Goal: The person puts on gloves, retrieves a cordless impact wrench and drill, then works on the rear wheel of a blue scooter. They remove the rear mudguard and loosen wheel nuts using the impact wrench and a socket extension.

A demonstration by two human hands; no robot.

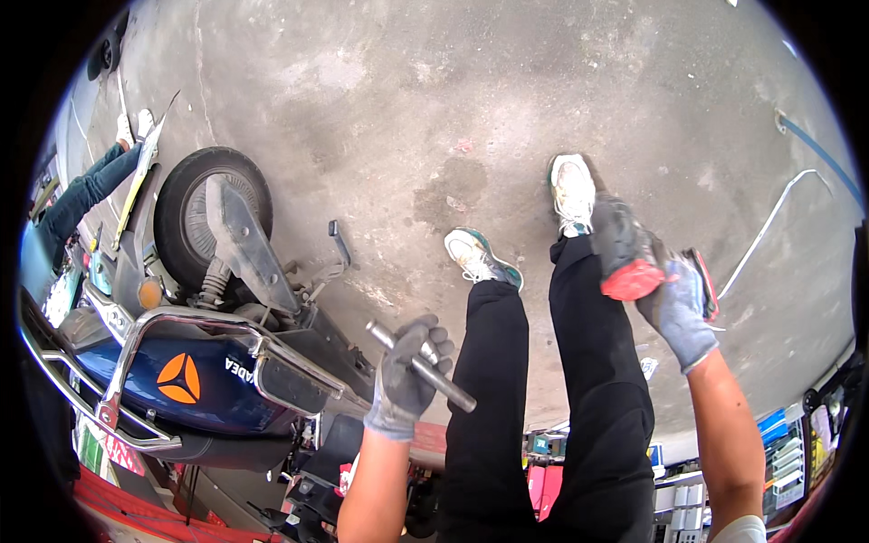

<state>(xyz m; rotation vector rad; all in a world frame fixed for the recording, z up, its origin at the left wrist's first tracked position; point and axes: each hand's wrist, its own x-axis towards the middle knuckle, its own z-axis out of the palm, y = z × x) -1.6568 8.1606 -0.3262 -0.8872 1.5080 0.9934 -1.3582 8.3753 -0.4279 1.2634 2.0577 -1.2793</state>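
My left hand (pixel 409 366), in a grey work glove, is wrapped round a short silver metal rod (pixel 448 387) beside my left leg. My right hand (pixel 679 303), also gloved, grips a dark tool with red parts (pixel 632 279), perhaps a power tool, partly blurred and held beside my right leg. At my left stands a dark blue scooter (pixel 231 385) with chrome rails, an orange emblem, a rear wheel (pixel 172 222) and a grey swingarm (pixel 244 235) with exposed suspension.
Concrete floor (pixel 389 100) surrounds my feet. A co-worker's legs (pixel 81 190) are at the far left, near another wheel (pixel 107 56). A white bent line and blue hose (pixel 815 145) lie at right. Shelves of parts and red racking (pixel 118 498) run along the lower edge.
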